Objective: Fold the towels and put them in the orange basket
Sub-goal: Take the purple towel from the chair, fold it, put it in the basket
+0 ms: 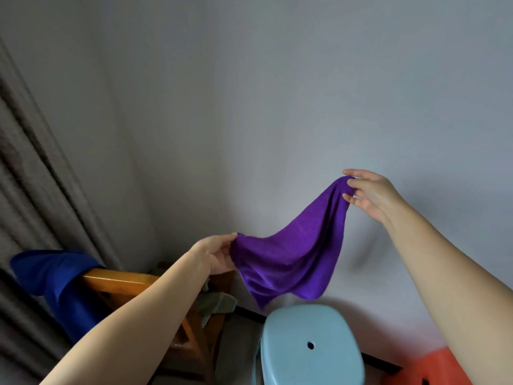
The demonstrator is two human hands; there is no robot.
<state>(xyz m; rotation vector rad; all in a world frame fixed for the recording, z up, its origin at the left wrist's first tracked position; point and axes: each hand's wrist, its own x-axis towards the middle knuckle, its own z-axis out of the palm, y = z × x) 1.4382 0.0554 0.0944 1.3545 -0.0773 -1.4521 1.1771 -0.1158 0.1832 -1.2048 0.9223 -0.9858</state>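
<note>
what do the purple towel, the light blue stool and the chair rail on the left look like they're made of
Purple towel: soft cloth with a faint sheen, maybe microfibre; it sags in folds between both hands. Light blue stool: likely moulded plastic, smooth and matte, with rounded edges and a hole in the seat. Orange-brown chair rail: probably varnished wood, glossy.

The single head-worn camera looks forward and slightly down from close behind the outstretched forearms, facing a plain grey wall (305, 93), apparently at a room corner.
</note>
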